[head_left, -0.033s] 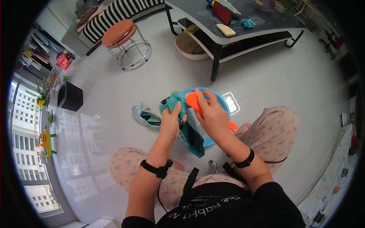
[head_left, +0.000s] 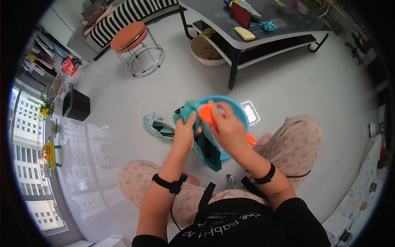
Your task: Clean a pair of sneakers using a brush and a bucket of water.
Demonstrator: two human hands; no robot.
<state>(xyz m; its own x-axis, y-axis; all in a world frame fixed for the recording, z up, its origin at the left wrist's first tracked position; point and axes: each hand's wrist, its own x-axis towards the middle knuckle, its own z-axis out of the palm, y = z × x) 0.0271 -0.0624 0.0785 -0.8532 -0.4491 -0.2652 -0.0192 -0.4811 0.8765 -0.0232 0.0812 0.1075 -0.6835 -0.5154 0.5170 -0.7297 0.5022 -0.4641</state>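
My left hand [head_left: 185, 131] is closed round a limp teal fabric item [head_left: 210, 154] with a dark panel; its exact kind is hard to make out. My right hand [head_left: 227, 125], slightly blurred, grips an orange brush [head_left: 207, 114] whose head lies against the upper part of the fabric. The brush's handle end shows beyond my right wrist; its bristles are hidden. Both hands are over a blue basin [head_left: 238, 108], with the item hanging across its near left side. A pale teal shoe with a dark inside [head_left: 158, 126] lies on the floor, left of the basin.
An orange-topped stool [head_left: 128, 38] stands ahead left. Beyond the basin is a low dark table [head_left: 284, 31] carrying a yellow bar [head_left: 245, 33], with a pale tub [head_left: 207, 53] beneath its edge. A black bin [head_left: 77, 103] stands left, and a striped sofa [head_left: 123, 18] behind.
My right hand and the brush have shifted slightly down and toward me along the fabric. My left hand keeps its hold, nearly still.
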